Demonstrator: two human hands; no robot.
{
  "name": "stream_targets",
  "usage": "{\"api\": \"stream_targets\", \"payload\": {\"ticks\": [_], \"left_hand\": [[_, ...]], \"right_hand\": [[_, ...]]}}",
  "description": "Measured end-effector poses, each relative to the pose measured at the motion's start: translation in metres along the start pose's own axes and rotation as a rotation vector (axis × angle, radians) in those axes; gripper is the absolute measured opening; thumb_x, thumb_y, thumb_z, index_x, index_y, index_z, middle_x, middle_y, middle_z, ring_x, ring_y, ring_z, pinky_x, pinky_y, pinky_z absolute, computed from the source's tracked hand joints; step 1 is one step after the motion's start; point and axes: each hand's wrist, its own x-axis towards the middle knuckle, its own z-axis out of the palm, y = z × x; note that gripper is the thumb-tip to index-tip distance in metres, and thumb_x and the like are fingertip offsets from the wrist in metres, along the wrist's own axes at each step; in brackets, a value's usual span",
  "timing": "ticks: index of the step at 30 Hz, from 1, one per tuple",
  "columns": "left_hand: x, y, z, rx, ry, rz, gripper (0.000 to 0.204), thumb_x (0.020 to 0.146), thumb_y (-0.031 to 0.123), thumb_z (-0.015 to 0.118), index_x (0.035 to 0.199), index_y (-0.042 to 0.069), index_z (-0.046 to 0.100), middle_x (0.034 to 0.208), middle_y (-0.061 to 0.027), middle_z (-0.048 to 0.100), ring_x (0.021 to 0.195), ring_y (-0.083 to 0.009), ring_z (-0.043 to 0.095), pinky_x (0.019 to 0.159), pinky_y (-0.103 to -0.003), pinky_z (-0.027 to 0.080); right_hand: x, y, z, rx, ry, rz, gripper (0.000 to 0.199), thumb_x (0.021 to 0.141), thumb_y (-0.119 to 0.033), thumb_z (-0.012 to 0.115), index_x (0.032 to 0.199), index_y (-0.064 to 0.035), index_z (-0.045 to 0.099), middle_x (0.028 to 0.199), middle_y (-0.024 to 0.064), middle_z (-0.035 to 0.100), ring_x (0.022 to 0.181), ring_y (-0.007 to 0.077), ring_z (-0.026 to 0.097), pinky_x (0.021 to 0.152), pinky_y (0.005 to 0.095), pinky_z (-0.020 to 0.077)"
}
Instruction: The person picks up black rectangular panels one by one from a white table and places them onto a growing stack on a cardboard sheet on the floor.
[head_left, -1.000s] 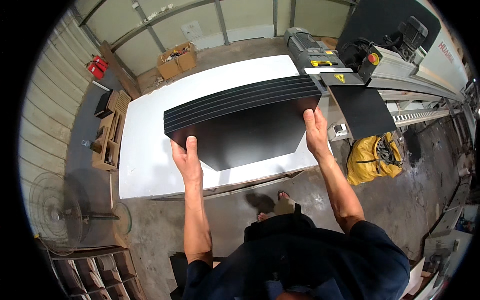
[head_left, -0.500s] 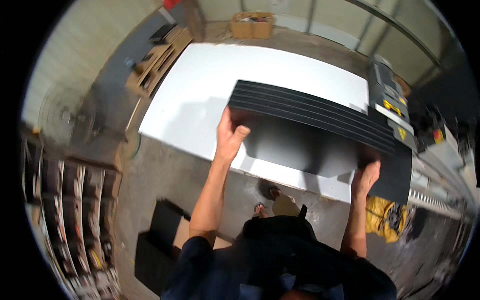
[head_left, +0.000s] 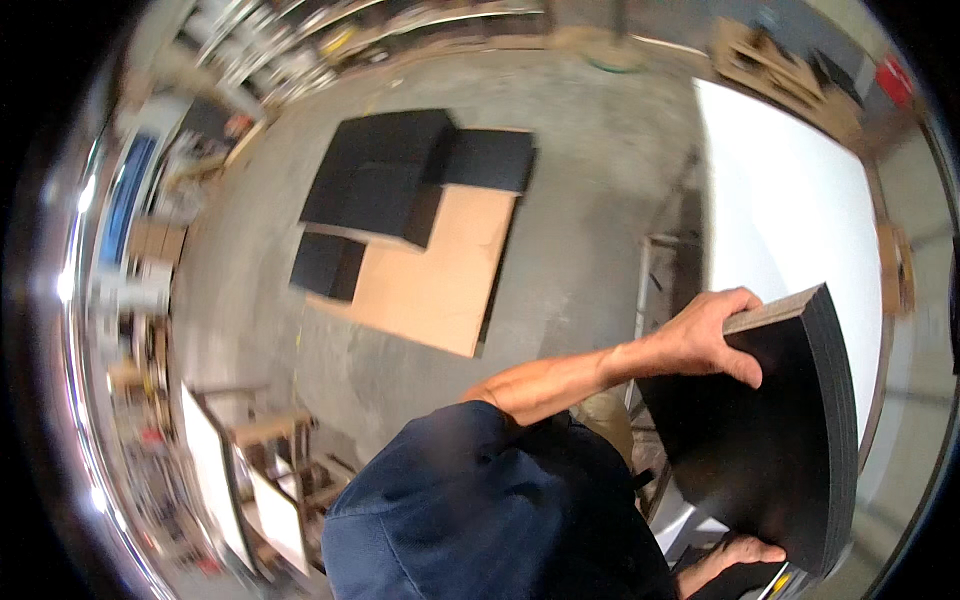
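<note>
A stack of several black boards [head_left: 745, 440] is held upright on edge between my two hands, at the right of the view. My left hand [head_left: 712, 338] grips the stack's far end, fingers over the pale board edges and thumb against the black face. At the near end, my right hand [head_left: 745, 553] holds the lower corner, its fingers partly hidden. Behind the stack lies a white-topped table [head_left: 775, 200]. I cannot tell whether the boards still touch it.
On the floor to the left, black board stacks [head_left: 375, 170] of differing heights lie on a tan sheet [head_left: 440, 285]. Shelving [head_left: 350, 30] runs along the far wall. A wooden rack [head_left: 270, 430] with white panels stands at the lower left. Wooden pieces [head_left: 770, 60] sit beyond the table.
My head and body have turned left, bringing the floor stacks into view. The black boards have swung round with me, both hands still on them.
</note>
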Motion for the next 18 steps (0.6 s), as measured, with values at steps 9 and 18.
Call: {"api": "stream_targets", "payload": {"ticks": [9, 18], "left_hand": [[-0.311, 0.04, -0.113, 0.162, 0.902, 0.055, 0.077, 0.064, 0.049, 0.085, 0.116, 0.001, 0.056, 0.103, -0.0099, 0.061, 0.1, -0.0186, 0.056, 0.087, -0.034, 0.045], [-0.674, 0.081, -0.156, 0.129, 1.679, -0.036, 0.061, 0.071, 0.03, 0.084, 0.114, -0.004, 0.056, 0.103, -0.0076, 0.065, 0.096, -0.0165, 0.06, 0.086, -0.031, 0.048]], "right_hand": [[-0.118, -0.029, 0.154, 0.46, -1.116, 0.253, 0.086, 0.09, -0.071, 0.035, 0.142, -0.0032, 0.036, 0.142, 0.0161, 0.042, 0.126, 0.0336, 0.044, 0.109, 0.0457, 0.0344], [-0.452, -0.093, 0.253, 0.271, -1.716, 0.367, 0.079, 0.091, -0.063, 0.047, 0.137, 0.0005, 0.043, 0.137, 0.0114, 0.048, 0.124, 0.0246, 0.047, 0.109, 0.0387, 0.0321]]}}
